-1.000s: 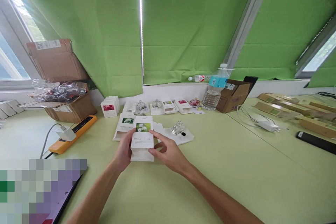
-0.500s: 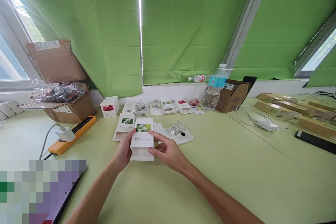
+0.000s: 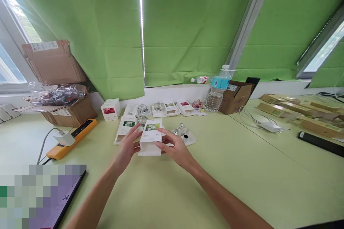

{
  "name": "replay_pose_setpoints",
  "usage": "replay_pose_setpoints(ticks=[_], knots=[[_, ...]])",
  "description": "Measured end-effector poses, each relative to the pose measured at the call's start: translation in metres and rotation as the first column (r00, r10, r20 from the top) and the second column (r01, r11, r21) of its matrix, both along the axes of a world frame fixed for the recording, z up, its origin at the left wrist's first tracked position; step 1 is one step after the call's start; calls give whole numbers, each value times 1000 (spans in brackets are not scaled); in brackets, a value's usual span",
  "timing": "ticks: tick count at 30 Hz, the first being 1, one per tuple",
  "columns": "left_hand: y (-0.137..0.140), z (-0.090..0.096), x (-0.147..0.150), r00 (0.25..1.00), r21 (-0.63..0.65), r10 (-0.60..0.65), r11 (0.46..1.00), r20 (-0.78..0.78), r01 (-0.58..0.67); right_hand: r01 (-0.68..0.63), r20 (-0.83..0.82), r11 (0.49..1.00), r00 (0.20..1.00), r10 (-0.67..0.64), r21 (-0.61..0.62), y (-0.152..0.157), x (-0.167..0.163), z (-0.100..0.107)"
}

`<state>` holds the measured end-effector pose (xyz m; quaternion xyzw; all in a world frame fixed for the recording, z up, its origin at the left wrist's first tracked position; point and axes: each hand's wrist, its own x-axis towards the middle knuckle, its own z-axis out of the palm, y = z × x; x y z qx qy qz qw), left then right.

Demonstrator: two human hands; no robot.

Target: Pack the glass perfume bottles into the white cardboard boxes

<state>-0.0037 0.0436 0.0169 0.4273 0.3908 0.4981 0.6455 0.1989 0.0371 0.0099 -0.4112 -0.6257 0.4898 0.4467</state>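
We find the white box with a white-flower print (image 3: 151, 132) near the centre of the tabletop (image 3: 236, 171), directly ahead of the wearer at 12 o'clock, its top leaning away. We cannot tell whether its base touches the surface.

The right hand (image 3: 178, 150) has its thumb on the front of that box and its fingers at the right edge; we take this as a pinch grip. The left hand (image 3: 125, 150) is half open, fingers spread along the left edge; we cannot tell whether it bears any hold.

Clock positions hereafter are taken from the held box. At 9 o'clock lies a second printed box (image 3: 124, 132). At 3 o'clock, a clear glass ornament (image 3: 180, 129) sits on a white pad (image 3: 191, 139), beside a small black piece (image 3: 185, 136). At 2 o'clock, a red-flower box (image 3: 185, 107) lies near a red glass ornament (image 3: 197, 104). At 10 o'clock stand stacked cartons (image 3: 110, 110).

On progress, we judge the back row already laid out, boxes beside glass. Outstanding: the held box is not yet released.
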Motion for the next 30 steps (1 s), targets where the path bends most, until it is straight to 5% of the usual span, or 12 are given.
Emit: replay_pose_setpoints(ticks=[8,30], knots=[[-3,1,-2,990,125,-144,982,6,142,-13,-101,995,995,3,-102,5,5,2],[3,-6,-2,977,301,-1,951,-212,66,-47,-98,992,995,36,-118,2,8,11]])
